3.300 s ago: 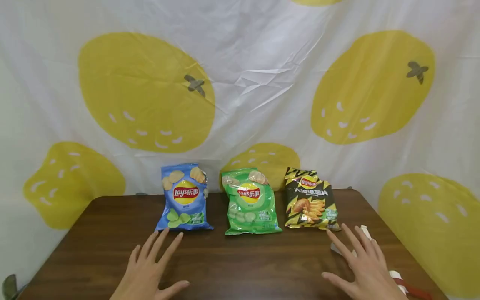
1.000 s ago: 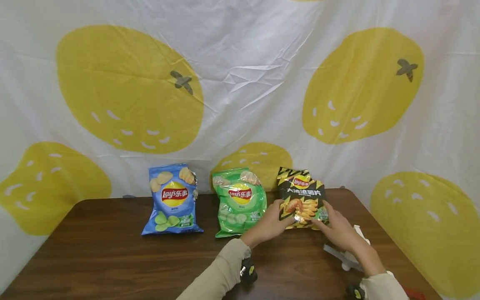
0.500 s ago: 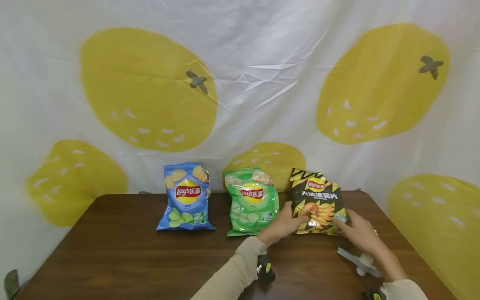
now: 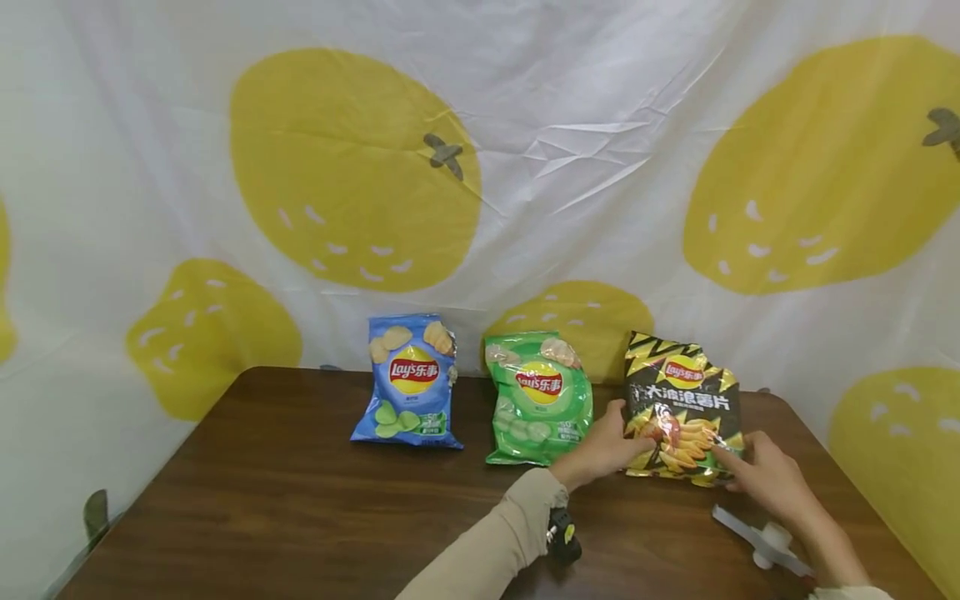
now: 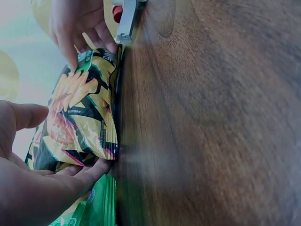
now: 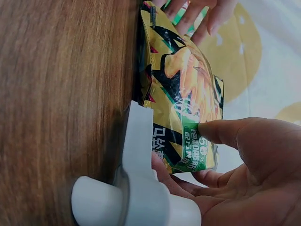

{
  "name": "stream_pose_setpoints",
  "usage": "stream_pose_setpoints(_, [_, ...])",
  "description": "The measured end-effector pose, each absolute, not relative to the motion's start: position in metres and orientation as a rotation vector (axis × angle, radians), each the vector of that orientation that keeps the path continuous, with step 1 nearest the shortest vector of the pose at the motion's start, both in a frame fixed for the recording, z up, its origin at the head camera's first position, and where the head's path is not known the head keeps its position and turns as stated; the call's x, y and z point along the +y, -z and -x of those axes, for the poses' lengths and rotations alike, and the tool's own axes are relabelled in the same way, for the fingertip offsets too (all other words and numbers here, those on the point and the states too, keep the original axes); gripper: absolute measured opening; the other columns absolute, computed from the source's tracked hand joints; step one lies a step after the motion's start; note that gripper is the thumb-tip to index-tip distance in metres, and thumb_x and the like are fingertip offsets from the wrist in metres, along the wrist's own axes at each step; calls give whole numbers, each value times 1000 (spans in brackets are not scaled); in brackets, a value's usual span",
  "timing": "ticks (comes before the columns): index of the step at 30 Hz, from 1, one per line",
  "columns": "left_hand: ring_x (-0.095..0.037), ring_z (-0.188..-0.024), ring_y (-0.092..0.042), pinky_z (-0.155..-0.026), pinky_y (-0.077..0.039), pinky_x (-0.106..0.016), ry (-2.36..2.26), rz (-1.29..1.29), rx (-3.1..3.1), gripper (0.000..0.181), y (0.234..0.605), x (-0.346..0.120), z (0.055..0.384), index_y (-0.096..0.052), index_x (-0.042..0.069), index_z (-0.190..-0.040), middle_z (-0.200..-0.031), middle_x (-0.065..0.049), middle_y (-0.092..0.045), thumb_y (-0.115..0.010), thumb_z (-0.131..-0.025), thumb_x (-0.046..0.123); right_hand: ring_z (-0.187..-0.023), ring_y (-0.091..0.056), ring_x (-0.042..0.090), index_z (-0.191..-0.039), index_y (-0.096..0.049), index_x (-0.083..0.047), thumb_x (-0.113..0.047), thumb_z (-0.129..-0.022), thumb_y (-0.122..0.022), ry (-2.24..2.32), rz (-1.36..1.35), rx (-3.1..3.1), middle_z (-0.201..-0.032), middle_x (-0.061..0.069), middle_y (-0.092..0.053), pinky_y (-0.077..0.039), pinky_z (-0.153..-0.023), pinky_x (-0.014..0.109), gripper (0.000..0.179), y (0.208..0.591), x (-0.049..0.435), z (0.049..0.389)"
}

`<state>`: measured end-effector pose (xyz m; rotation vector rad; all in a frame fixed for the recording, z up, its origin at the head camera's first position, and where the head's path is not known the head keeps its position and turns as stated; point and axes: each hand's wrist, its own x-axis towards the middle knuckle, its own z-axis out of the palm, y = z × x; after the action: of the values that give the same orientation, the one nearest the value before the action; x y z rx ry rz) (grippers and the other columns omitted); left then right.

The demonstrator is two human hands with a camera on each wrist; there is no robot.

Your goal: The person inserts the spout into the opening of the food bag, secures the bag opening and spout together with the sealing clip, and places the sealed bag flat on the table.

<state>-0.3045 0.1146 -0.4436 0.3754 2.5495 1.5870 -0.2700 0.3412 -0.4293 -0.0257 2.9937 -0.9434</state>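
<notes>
A black-and-yellow bag of potato chips (image 4: 681,408) stands at the right of the table, leaning back, its front showing. My left hand (image 4: 606,446) holds its left side; in the left wrist view, the fingers reach behind the bag and the thumb stands over its front. On the other side my right hand (image 4: 772,479) grips the lower right part. Its thumb (image 6: 223,131) presses the front of the bag, fingers behind. To the left are a green bag of potato chips (image 4: 536,408), partly behind my left hand, and a blue one (image 4: 411,387).
A grey-and-white object (image 6: 141,188) with a long flat arm and round ends lies by my right hand. The dark wooden table (image 4: 300,500) backs onto a white cloth (image 4: 555,75) printed with yellow fruit.
My hands, earlier spread apart over the table's front, have come to the black-and-yellow bag. It has shifted slightly right and nearer, away from the green bag. The head view has turned left.
</notes>
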Motion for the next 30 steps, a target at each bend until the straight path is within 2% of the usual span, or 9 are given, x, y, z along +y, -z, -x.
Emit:
stream_pose_setpoints(7, [-18,-123,-39,-97,-36,-28,-1490,-510,2654,79,435,113,302,-20,8,-140,-138,-9,-36,-63,-80,37,-63,-60,17,-116,-32,13,-52,-88,-43,924,65,3074,-73,8,-60,-42,-54,30,71,417,336,263])
stream_pose_setpoints(10, [-16,-121,-41,-95,-38,-27,-1521,-570,2660,79,428,110,300,-19,9,-140,-136,-9,-39,-64,-80,33,-62,-60,17,-119,-30,13,-51,-88,-43,903,95,3123,-75,11,-61,-44,-56,35,73,407,333,257])
stream_pose_setpoints(14, [-14,-117,-45,-91,-40,-25,-1573,-666,2649,80,419,103,294,-16,13,-141,-130,-7,-46,-66,-80,28,-66,-63,20,-123,-28,12,-51,-89,-43,917,132,3147,-93,26,-59,-47,-63,44,73,395,326,246])
stream_pose_setpoints(17, [-15,-115,-46,-89,-42,-26,-1566,-694,2677,81,416,95,288,-13,15,-142,-129,-9,-47,-65,-81,27,-77,-63,29,-124,-29,9,-51,-89,-43,942,160,3154,-108,32,-52,-46,-66,47,71,389,318,237])
stream_pose_setpoints(22, [-15,-118,-44,-90,-42,-27,-1587,-732,2755,85,418,77,279,-9,17,-143,-133,-8,-43,-65,-80,21,-87,-58,35,-121,-34,3,-49,-88,-46,977,231,3184,-109,26,-54,-47,-65,44,62,385,298,224])
stream_pose_setpoints(26, [-14,-114,-46,-88,-42,-26,-1607,-799,2798,88,424,59,269,-7,14,-143,-132,-9,-45,-65,-77,14,-70,-58,23,-120,-34,1,-48,-88,-47,980,255,3184,-102,20,-57,-45,-56,35,60,388,281,216])
stream_pose_setpoints(30, [-13,-114,-47,-88,-43,-26,-1563,-849,2833,91,423,41,255,-4,11,-143,-132,-11,-44,-65,-76,11,-75,-59,26,-119,-36,-4,-46,-88,-49,989,301,3215,-103,20,-59,-44,-58,36,54,391,268,204])
